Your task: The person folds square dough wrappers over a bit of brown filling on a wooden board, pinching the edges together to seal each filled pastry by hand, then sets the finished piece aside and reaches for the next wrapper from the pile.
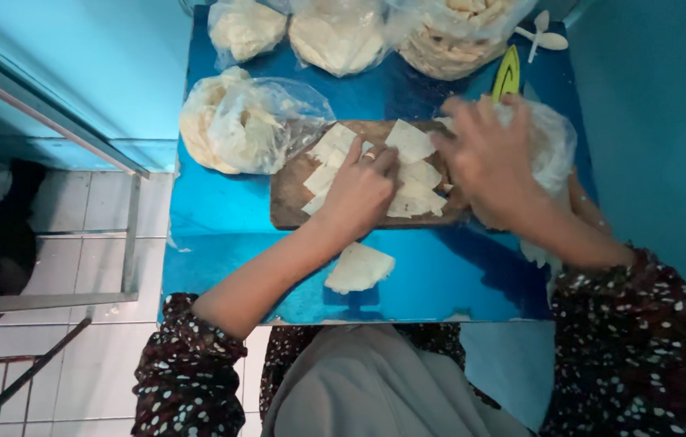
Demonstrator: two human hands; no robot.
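Observation:
A wooden cutting board [286,202] lies on a shiny blue table [213,235], covered with several pale square dough sheets [409,142]. My left hand [359,193] rests on the sheets in the middle of the board, fingers pressed on them. My right hand [489,158] is over the board's right end, fingers spread above a clear plastic bag [555,146] of more sheets. One folded pale sheet [359,269] lies alone on the table in front of the board.
Several clear bags of pale dough stand at the back: one at the left [234,125], others along the far edge [335,36]. A yellow-green tool [508,74] and a white plastic piece [543,36] lie at the back right. Tiled floor and a metal rail [76,299] are to the left.

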